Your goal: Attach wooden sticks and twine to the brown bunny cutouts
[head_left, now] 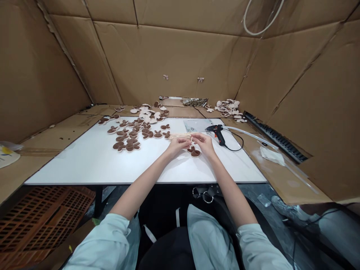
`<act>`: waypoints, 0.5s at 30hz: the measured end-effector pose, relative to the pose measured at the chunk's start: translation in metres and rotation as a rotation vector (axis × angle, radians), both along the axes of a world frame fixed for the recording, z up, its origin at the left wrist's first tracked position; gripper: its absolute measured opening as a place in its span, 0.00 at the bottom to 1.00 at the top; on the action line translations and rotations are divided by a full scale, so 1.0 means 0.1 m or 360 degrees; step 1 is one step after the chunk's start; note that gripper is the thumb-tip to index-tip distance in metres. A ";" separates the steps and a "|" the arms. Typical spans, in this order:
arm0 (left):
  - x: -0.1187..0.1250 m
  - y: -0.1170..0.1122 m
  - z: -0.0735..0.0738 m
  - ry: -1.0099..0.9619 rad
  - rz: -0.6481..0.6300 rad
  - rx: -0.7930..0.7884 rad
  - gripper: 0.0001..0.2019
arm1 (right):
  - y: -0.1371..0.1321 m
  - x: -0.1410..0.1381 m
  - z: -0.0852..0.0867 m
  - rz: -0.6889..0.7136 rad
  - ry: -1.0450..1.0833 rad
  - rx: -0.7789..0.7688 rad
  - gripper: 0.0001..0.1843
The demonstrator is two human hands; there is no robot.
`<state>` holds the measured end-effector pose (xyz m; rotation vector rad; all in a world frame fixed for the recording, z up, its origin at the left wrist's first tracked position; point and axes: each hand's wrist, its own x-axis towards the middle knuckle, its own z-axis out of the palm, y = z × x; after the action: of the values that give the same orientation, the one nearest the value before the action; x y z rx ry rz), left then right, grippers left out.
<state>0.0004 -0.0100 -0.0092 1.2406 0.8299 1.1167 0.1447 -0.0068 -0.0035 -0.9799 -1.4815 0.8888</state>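
Note:
My left hand (180, 143) and my right hand (204, 144) meet over the white board, fingertips pinched close together. Between them shows a small pale loop (192, 140); its material is too small to tell. Just below the fingers lies a brown rabbit-head-shaped cutout (194, 152) with a pale edge, partly covered by my hands. I cannot tell whether the loop joins it. Behind my left hand is a bundle of thin pale sticks (180, 135). More brown cutouts (132, 144) lie scattered to the left, several of them overlapping.
A black glue gun (217, 131) with its cord lies right of my hands on the white tabletop (92, 161). Pale cutouts (229, 107) are piled at the back right. Cardboard walls (174, 48) enclose the table. An orange crate (42, 217) stands at lower left.

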 end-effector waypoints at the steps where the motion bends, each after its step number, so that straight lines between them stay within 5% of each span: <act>1: 0.00 0.00 0.00 0.0013 0.0008 0.0014 0.12 | -0.01 0.00 0.01 -0.0001 0.0007 -0.0014 0.12; 15: 0.01 -0.03 0.03 0.0241 0.0096 0.0084 0.08 | -0.04 0.01 0.03 -0.0138 -0.0289 -0.0111 0.20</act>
<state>0.0011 -0.0129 -0.0057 1.3642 0.9625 1.1089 0.1456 -0.0106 -0.0001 -1.1935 -1.5552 0.8105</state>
